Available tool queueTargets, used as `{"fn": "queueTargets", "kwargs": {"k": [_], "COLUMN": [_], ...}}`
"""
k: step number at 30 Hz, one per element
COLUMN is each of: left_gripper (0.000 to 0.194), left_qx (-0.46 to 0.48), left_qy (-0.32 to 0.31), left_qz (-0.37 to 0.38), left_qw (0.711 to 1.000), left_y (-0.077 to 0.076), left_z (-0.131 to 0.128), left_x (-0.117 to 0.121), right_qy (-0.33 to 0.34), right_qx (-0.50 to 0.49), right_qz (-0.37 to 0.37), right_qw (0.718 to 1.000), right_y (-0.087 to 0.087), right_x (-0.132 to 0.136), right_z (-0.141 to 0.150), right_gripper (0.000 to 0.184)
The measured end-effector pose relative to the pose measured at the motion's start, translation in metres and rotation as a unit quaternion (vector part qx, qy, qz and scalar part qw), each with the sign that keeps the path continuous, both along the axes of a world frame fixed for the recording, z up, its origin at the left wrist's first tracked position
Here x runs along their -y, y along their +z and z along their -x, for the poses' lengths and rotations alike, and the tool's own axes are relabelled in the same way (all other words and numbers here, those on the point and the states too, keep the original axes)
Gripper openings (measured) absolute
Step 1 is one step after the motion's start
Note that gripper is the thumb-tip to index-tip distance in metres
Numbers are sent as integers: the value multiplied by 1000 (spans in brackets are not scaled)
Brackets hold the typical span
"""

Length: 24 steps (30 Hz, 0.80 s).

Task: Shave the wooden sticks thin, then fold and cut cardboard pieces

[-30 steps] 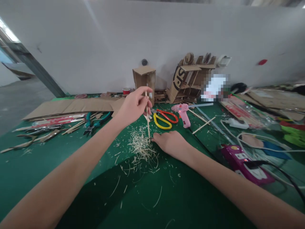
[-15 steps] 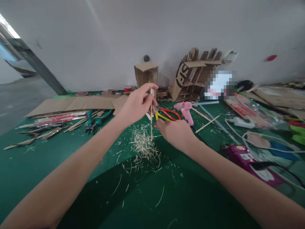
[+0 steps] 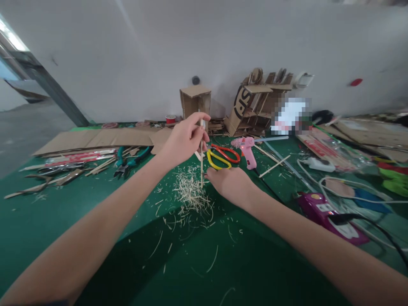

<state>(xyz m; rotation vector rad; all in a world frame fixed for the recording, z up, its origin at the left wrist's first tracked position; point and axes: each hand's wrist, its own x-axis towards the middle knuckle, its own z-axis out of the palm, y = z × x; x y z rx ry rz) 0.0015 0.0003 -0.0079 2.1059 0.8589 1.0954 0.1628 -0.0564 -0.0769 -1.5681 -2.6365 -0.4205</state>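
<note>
My left hand (image 3: 188,136) is closed, pinching a thin wooden stick (image 3: 202,163) that stands nearly upright. The stick's lower end comes down at a pile of pale wood shavings (image 3: 191,191) on the green table. Beside that lower end is my right hand (image 3: 231,185), its fingers curled, back of the hand towards me. Whatever those fingers hold is hidden behind the hand. Just beyond my right hand lie scissors (image 3: 228,154) with one red and one yellow handle; their blades are mostly covered by my left fingers.
A pink glue gun (image 3: 247,149) lies right of the scissors, near a purple power strip (image 3: 331,219) with cables. Teal-handled pliers (image 3: 129,161) and wooden strips lie left. A cardboard box (image 3: 194,100) and a cardboard shelf (image 3: 251,106) stand against the wall.
My right hand has moved slightly down towards me along the stick, uncovering more of the yellow scissor handle. My left hand keeps its pinch on the stick. The view has shifted slightly.
</note>
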Motion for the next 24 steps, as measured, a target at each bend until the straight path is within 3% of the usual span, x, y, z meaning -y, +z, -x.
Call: {"fn": "queueTargets", "kwargs": {"k": [7, 10, 17, 24], "left_gripper": [29, 29, 26, 21], "left_qx": [-7, -27, -15, -7], "left_qy": [4, 7, 21, 22], "left_qz": [4, -23, -7, 9], "left_qw": [1000, 999, 1000, 1000], "left_y": [2, 3, -1, 3], "left_z": [-1, -3, 0, -3], "left_x": [2, 5, -3, 4], "right_qy": [44, 29, 23, -7], "right_qx": [9, 2, -8, 14], "right_qz": [44, 53, -3, -7], "right_qw": [998, 998, 1000, 1000], "right_y": [-8, -15, -12, -5], "right_x": [9, 13, 9, 8], "right_z": [-1, -1, -7, -2], "right_gripper": [19, 16, 36, 33]}}
